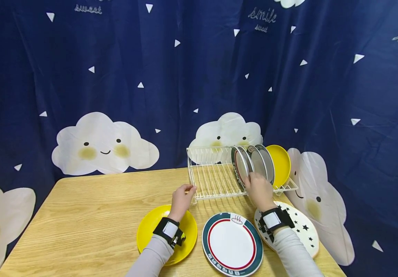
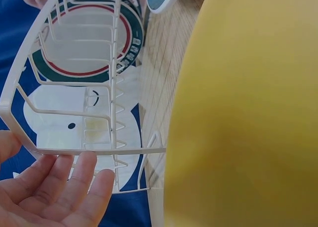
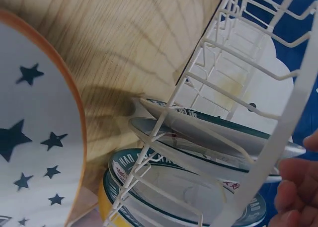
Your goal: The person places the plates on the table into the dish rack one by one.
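A white wire dish rack (image 1: pixel 219 196) stands at the back of the table. My left hand (image 1: pixel 181 202) pinches its front left corner; in the left wrist view the thumb and fingers (image 2: pixel 82 180) lie on either side of the frame. Toward the rack's right side, several green-rimmed plates stand on edge, then a yellow plate (image 1: pixel 280 166). My right hand (image 1: pixel 260 191) is at the front edge of the leftmost green-rimmed plate (image 1: pixel 239 166). The right wrist view shows that plate's edge (image 3: pixel 238 132) between thumb and fingers.
Before the rack, a yellow plate (image 1: pixel 148 234) lies under my left wrist. A white plate with a green rim (image 1: pixel 232 246) lies in the middle, and a star-patterned plate (image 1: pixel 304 232) sits under my right wrist. A dark blue curtain (image 1: pixel 171 77) hangs behind the table.
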`<state>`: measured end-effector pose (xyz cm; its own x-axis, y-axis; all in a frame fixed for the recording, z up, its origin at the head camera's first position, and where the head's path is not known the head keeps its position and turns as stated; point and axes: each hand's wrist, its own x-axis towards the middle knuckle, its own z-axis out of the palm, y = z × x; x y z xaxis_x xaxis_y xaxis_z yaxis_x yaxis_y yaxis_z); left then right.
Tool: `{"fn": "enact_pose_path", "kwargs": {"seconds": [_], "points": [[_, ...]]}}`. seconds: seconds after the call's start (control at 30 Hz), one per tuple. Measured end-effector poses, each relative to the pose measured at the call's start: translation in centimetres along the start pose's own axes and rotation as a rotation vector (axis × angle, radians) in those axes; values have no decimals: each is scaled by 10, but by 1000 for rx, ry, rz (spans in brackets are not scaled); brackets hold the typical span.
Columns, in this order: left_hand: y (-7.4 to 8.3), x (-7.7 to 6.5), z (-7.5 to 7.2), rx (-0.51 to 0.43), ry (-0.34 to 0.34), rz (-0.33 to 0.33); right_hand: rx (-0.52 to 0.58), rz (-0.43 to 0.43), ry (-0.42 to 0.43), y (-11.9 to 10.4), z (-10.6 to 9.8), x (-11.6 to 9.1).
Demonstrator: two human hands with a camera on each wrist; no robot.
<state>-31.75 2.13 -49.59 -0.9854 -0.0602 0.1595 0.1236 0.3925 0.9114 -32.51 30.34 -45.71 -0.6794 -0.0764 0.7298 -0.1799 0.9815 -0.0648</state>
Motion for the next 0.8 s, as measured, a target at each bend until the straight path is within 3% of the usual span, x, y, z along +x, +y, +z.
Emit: {"fn": "enact_pose_path", "kwargs": {"seconds": [0.17,0.33,0.63,0.8], "points": [[0,0,-1,-5,2,4,84,29,48,2,-12,-6],[0,1,0,-3,6,5,140,151,75,13,-17,-16],[1,-1,1,-3,10,-5,144,437,-17,38,-16,-40],[0,-1,1,-6,11,-2,177,586,-81,47,-14,-44]]}}
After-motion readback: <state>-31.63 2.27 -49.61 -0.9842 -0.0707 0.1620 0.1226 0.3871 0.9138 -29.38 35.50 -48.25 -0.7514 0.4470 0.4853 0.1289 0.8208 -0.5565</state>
